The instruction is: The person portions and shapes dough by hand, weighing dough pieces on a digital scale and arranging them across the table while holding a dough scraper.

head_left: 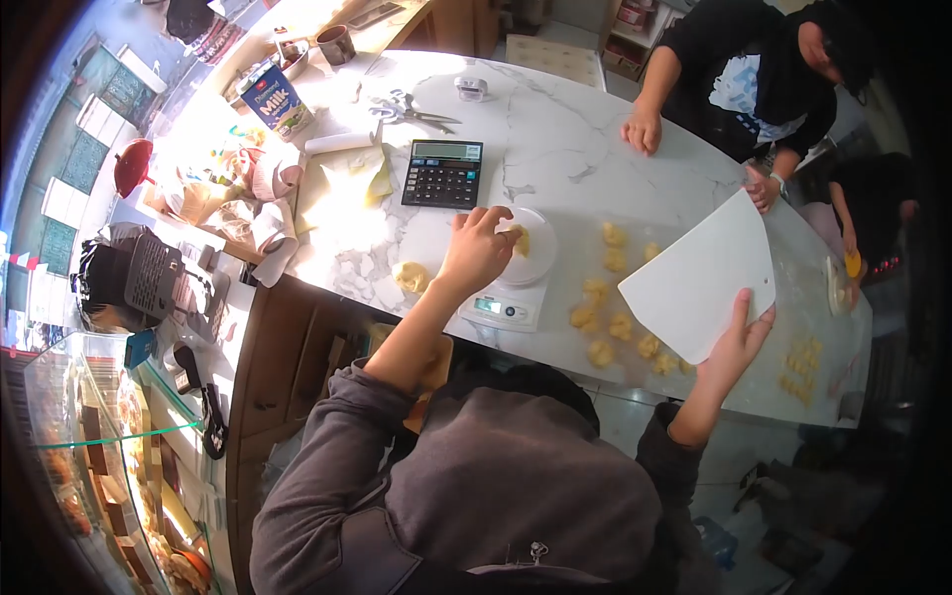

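My left hand reaches over the round plate of a white kitchen scale, fingers curled against a small yellow dough piece. With my right hand I grip the lower edge of a large white sheet, thumb and fingers on either side of it. The sheet is tilted above the table. Several dough lumps lie between the scale and the sheet, some partly under it. A larger dough lump rests left of the scale.
Behind the scale lie a black calculator and scissors. A milk carton stands at the back left. Across the marble table, a person in black rests a hand on it. More small dough pieces lie at the right end.
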